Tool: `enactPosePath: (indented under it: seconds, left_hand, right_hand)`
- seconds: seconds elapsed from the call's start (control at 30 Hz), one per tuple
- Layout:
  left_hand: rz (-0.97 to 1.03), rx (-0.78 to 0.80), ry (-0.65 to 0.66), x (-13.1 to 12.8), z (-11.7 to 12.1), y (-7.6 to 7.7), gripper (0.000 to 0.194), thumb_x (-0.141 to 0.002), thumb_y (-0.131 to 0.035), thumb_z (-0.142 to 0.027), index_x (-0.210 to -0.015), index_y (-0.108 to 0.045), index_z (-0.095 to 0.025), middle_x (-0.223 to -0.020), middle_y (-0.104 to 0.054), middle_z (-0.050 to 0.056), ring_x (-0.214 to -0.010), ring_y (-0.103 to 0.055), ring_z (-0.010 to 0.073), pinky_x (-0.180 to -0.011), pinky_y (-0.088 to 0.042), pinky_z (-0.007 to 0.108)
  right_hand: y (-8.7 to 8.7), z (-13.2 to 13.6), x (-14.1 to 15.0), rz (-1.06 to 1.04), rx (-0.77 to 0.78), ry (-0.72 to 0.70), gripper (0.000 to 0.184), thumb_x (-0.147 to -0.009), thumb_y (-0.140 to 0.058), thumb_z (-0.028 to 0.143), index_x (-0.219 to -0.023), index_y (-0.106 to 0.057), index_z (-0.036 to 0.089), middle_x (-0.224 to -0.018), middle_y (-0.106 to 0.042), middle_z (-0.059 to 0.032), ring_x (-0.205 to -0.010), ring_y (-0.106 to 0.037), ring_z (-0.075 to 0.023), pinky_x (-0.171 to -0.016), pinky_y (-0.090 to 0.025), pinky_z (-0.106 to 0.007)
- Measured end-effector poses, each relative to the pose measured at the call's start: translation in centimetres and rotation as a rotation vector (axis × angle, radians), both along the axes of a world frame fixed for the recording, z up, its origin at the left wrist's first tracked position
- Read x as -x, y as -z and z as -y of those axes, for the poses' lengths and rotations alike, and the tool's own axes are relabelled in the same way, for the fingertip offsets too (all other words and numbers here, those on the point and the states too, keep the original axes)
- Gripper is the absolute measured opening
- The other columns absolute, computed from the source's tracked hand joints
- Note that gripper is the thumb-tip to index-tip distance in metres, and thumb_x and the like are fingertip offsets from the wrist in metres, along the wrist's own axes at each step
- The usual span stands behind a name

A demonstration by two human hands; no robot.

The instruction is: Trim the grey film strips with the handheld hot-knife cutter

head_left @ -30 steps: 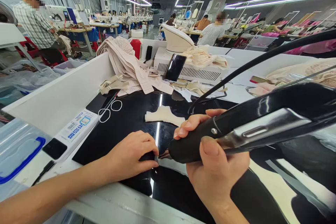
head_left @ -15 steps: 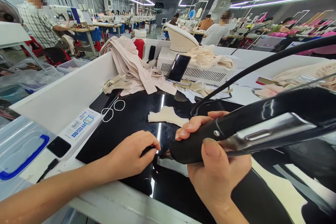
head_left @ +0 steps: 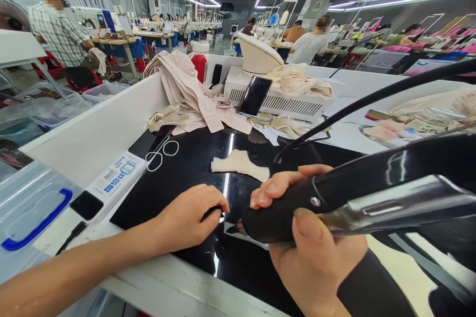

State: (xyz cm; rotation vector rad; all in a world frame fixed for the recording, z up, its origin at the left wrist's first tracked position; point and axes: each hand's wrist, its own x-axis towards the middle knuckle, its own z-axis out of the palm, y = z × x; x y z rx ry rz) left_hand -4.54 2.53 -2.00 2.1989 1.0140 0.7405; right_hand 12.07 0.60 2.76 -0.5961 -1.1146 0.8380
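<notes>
My right hand (head_left: 316, 252) is wrapped round the black handle of a corded hand tool (head_left: 372, 195) whose nose points left, just above the glossy black work surface (head_left: 186, 168). My left hand (head_left: 186, 215) rests on that surface beside the tool's nose, fingers curled and pinching a small dark piece that I cannot make out. A cream fabric piece (head_left: 240, 163) lies flat a little beyond both hands. The tool's black cable (head_left: 372, 96) arcs up to the right.
Scissors (head_left: 161, 151) lie at the surface's left edge near a labelled white panel (head_left: 119, 176). Beige fabric (head_left: 186, 89) is piled behind, beside a white machine (head_left: 267, 94) with a phone (head_left: 255, 95) leaning on it. A clear bin with a blue handle (head_left: 33, 213) sits left. Other people work at distant tables.
The view has shifted slightly. My right hand and the tool have dropped a little lower and nearer. My left hand keeps its place with fingers still curled.
</notes>
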Motion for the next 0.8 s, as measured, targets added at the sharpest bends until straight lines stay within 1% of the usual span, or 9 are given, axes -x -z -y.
enactPosePath:
  seconds: [0.13, 0.27, 0.4, 0.47, 0.53, 0.6, 0.7, 0.73, 0.8]
  left_hand:
    - [-0.009, -0.053, 0.037, 0.1, 0.1, 0.3, 0.030, -0.087, -0.046, -0.001, -0.099, -0.065, -0.020, -0.099, -0.068, 0.002, -0.094, -0.060, 0.0177, -0.090, -0.048, 0.031]
    - [-0.059, -0.126, 0.113, 0.3, 0.2, 0.7, 0.041, -0.082, -0.046, 0.003, -0.101, -0.071, -0.023, -0.109, -0.068, 0.004, -0.102, -0.061, 0.0193, -0.094, -0.047, 0.034]
    - [-0.060, -0.191, 0.212, 0.4, 0.5, 0.7, 0.038, -0.082, -0.048, 0.002, -0.094, -0.073, -0.023, -0.109, -0.068, 0.004, -0.102, -0.062, 0.0192, -0.094, -0.048, 0.034]
    - [-0.045, -0.191, 0.259, 0.4, 0.6, 0.5, 0.034, -0.081, -0.051, 0.002, -0.089, -0.073, -0.022, -0.106, -0.068, 0.004, -0.101, -0.063, 0.0185, -0.096, -0.047, 0.034]
    - [-0.040, -0.172, 0.279, 0.4, 0.6, 0.1, 0.030, -0.083, -0.052, 0.001, -0.089, -0.072, -0.021, -0.103, -0.069, 0.004, -0.097, -0.064, 0.0171, -0.094, -0.048, 0.032]
    - [-0.051, -0.145, 0.292, 0.3, 0.4, -0.4, 0.027, -0.090, -0.050, -0.002, -0.095, -0.070, -0.021, -0.103, -0.069, 0.004, -0.097, -0.064, 0.0168, -0.093, -0.049, 0.031]
    - [-0.087, -0.112, 0.332, 0.0, -0.1, -1.1, 0.023, -0.095, -0.053, -0.008, -0.111, -0.063, -0.020, -0.111, -0.070, 0.006, -0.108, -0.062, 0.0191, -0.101, -0.047, 0.035]
    - [-0.100, -0.102, 0.352, -0.1, -0.3, -1.3, 0.025, -0.095, -0.056, -0.010, -0.116, -0.061, -0.020, -0.116, -0.069, 0.007, -0.113, -0.061, 0.0202, -0.105, -0.046, 0.037]
    - [-0.126, -0.079, 0.395, -0.3, -0.7, -1.5, 0.034, -0.092, -0.065, -0.012, -0.125, -0.057, -0.020, -0.124, -0.067, 0.008, -0.124, -0.057, 0.0223, -0.112, -0.041, 0.040]
  right_hand:
    - [0.0, 0.1, 0.2, 0.024, 0.014, 0.025, 0.025, -0.087, -0.072, 0.029, -0.108, -0.060, 0.025, -0.077, -0.065, 0.0025, -0.063, -0.063, -0.0155, -0.058, -0.057, -0.033]
    - [-0.3, 0.1, -0.1, 0.031, 0.027, 0.010, 0.028, -0.084, -0.074, 0.032, -0.107, -0.060, 0.026, -0.077, -0.064, 0.0025, -0.063, -0.062, -0.0162, -0.056, -0.056, -0.033]
    - [-1.1, 0.1, -1.4, 0.016, 0.000, 0.102, 0.031, -0.079, -0.078, 0.034, -0.104, -0.062, 0.026, -0.076, -0.064, 0.0031, -0.062, -0.061, -0.0159, -0.058, -0.054, -0.033]
    - [-1.5, 0.2, -2.1, 0.006, 0.013, 0.144, 0.033, -0.076, -0.081, 0.038, -0.102, -0.063, 0.026, -0.073, -0.063, 0.0037, -0.060, -0.060, -0.0160, -0.056, -0.053, -0.032]
    - [-1.8, 0.3, -2.6, 0.006, 0.029, 0.168, 0.035, -0.074, -0.082, 0.040, -0.100, -0.062, 0.027, -0.072, -0.062, 0.0043, -0.058, -0.060, -0.0160, -0.054, -0.053, -0.032]
    - [-1.8, 0.4, -3.0, 0.008, 0.039, 0.179, 0.036, -0.073, -0.082, 0.040, -0.100, -0.062, 0.028, -0.072, -0.063, 0.0043, -0.058, -0.059, -0.0160, -0.054, -0.053, -0.033]
    - [-1.6, 0.5, -3.3, 0.004, 0.035, 0.198, 0.035, -0.074, -0.082, 0.039, -0.101, -0.062, 0.027, -0.073, -0.063, 0.0038, -0.060, -0.060, -0.0162, -0.056, -0.052, -0.033]
    - [-1.5, 0.5, -3.3, 0.003, 0.031, 0.204, 0.035, -0.074, -0.082, 0.039, -0.101, -0.062, 0.027, -0.073, -0.063, 0.0037, -0.061, -0.060, -0.0163, -0.057, -0.052, -0.033]
    - [-1.2, 0.5, -3.3, 0.000, 0.027, 0.209, 0.034, -0.076, -0.081, 0.038, -0.102, -0.062, 0.027, -0.075, -0.063, 0.0034, -0.062, -0.060, -0.0161, -0.058, -0.051, -0.032]
